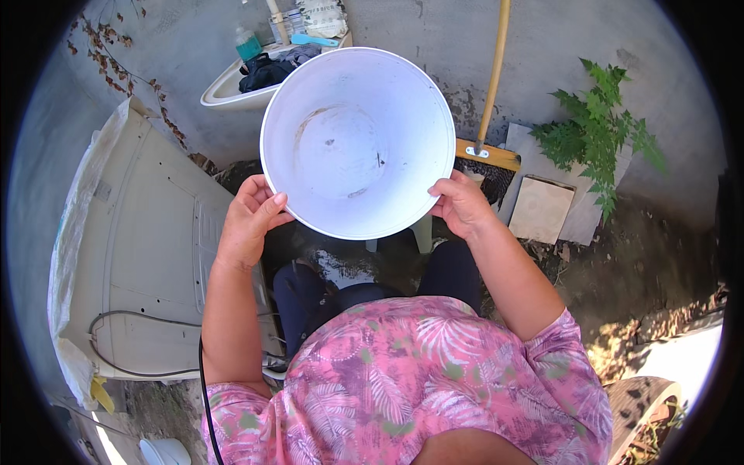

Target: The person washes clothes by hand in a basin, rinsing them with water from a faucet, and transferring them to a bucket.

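Between the left hand [249, 215] and the right hand [463, 206], both bare, a wide, round white plastic bucket [353, 139] is held by its rim. By the left hand the lower left part of this rim is gripped, and by the right hand the lower right part. The hands are clearly apart from each other, with the near edge of the bucket between them. Both thumbs are laid at the rim; how far the other fingers are reached behind the wall cannot be fully told.

Most of the bucket is placed ahead of the hands, away from the body. Because its mouth is circular, no long side is given to it; its depth axis is pointed away from the head, so the inside is turned to view. Neither hand can be called nearer, since the rim is touched by both. On the inner bottom, brownish smears and small dark specks are seen.

Behind the bucket, at its upper left, a white wall-side sink [219, 94] is partly covered from view, and dark crumpled cloth [267, 71] is carried in it. To the right of the bucket, a broom with a long yellow wooden handle [496, 74] is stood near a green leafy plant [593, 124].
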The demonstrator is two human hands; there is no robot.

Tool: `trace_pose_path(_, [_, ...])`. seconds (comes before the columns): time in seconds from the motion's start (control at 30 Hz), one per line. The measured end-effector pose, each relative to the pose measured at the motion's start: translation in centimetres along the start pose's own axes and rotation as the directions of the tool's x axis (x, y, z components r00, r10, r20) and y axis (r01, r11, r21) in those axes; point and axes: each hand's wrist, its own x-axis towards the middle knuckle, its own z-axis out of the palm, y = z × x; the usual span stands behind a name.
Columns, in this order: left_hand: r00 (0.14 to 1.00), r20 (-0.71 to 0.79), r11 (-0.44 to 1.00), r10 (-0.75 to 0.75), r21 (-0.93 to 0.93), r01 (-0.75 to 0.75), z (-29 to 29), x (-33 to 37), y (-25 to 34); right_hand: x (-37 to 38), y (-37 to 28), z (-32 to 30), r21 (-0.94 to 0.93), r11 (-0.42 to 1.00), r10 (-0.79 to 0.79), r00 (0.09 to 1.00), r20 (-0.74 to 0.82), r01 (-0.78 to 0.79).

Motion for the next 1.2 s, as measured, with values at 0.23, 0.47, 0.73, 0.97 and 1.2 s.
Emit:
trace_pose_path(0.23, [0.964,-0.254,0.993,0.074,0.103,-0.049,-8.1,0.2,5.3,-4.3,-4.8,-8.8,0.023,0.987,-0.152,0.979,-0.135,0.157])
trace_pose_path(0.47, [0.546,-0.838,0.888,0.023,-0.233,-0.395,-34.0,-4.0,4.3,-7.6,-9.9,-13.8,-0.067,0.994,-0.103,0.892,-0.441,0.082])
trace_pose_path(0.73, [0.695,-0.699,0.892,-0.169,-0.408,-0.193,-26.4,-2.8,-4.8,1.1,-13.3,-14.5,-0.415,0.892,-0.166,0.728,-0.665,-0.177])
trace_pose_path(0.97, [0.761,-0.621,0.925,-0.187,-0.372,-0.077,-20.9,-3.9,-5.3,8.4,-14.6,-10.2,-0.449,0.857,-0.114,0.757,-0.643,-0.252])
trace_pose_path(1.2, [0.788,-0.606,0.931,-0.107,-0.339,-0.134,-18.8,-6.9,-4.4,16.1,-15.2,-4.0,-0.477,0.841,-0.074,0.818,-0.570,-0.256])
